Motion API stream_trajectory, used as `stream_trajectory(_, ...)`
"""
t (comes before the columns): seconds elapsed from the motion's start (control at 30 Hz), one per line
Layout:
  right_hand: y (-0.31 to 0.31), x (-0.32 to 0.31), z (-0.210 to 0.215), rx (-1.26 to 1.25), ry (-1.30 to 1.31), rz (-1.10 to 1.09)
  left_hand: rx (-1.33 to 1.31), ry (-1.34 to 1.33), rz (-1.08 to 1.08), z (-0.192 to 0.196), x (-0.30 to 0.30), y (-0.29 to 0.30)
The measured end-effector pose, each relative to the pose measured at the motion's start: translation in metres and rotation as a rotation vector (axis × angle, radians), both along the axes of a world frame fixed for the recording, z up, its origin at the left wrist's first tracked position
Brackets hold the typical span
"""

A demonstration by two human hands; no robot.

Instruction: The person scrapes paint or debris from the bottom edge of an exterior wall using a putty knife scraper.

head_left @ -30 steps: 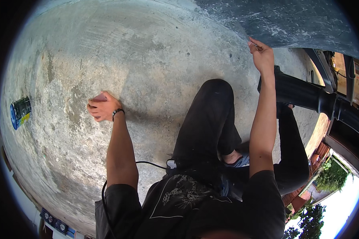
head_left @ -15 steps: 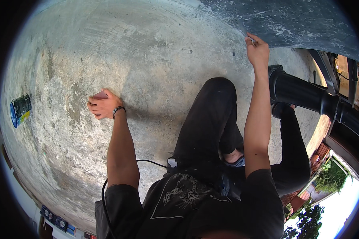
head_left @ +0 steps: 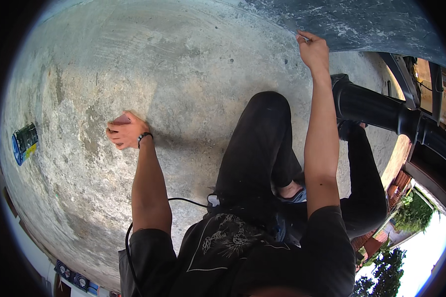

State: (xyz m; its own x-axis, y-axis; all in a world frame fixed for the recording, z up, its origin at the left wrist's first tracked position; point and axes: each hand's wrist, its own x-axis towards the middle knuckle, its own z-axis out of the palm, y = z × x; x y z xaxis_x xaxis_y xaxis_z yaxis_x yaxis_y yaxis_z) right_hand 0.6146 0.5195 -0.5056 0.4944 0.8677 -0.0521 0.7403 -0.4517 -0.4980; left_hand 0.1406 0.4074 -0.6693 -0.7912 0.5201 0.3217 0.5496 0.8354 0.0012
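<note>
The left hand (head_left: 128, 134) grips a reddish-brown block (head_left: 122, 120) down at the floor (head_left: 193, 74), perhaps to steady the lean. The right hand (head_left: 313, 52) reaches the floor's edge by a dark surface (head_left: 366, 24); from here I can't tell whether it pinches anything.

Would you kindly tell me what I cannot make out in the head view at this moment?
Reddish object, head view: mostly hidden by the left hand.
Anything pinched by the right hand, head view: too small to tell, and partly covered by the fingers.
Dark surface, head view: cut off by the upper edge.
Blue-and-black container, head view: its markings are too small.
</note>
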Motion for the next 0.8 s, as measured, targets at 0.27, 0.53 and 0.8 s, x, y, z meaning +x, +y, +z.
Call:
stream_trajectory(0.27,-0.019,-0.013,0.01,0.029,-0.021,0.018,0.014,-0.01,-0.01,0.005,0.002,-0.001)
stream_trajectory(0.53,-0.011,0.023,0.007,0.01,-0.039,0.073,0.004,-0.018,-0.012,0.0,-0.003,-0.003)
stream_trajectory(0.8,-0.005,0.018,0.041,-0.098,-0.059,0.035,0.006,-0.003,-0.004,0.001,0.002,0.0)
